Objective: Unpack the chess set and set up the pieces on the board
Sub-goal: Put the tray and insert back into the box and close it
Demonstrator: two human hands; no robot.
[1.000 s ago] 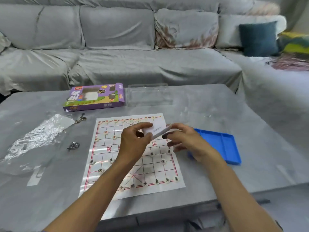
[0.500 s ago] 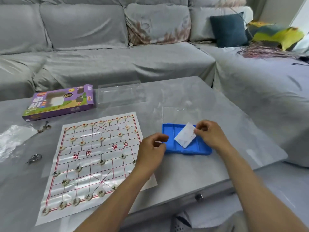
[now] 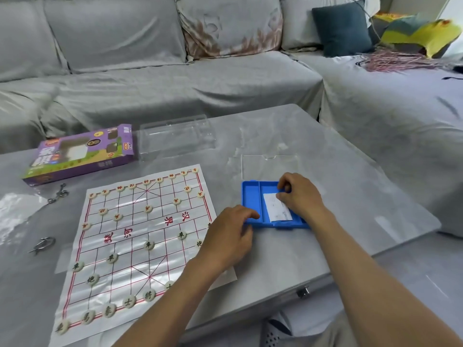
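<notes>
The table [image 3: 325, 171] carries the paper board [image 3: 140, 236], its round pieces [image 3: 149, 244] already in rows. Just right of it, the blue tray [image 3: 251, 199] holds a folded slip [image 3: 276, 207], pinched by the right hand [image 3: 300, 196]; the left hand [image 3: 231, 234], fingers relaxed, touches the tray's near rim. A careless forearm sweep could scatter those light pieces.

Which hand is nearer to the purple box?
Left. The left hand rests at the blue tray's near left corner, on the side toward the purple box; the right hand is over the tray, farther away.
</notes>
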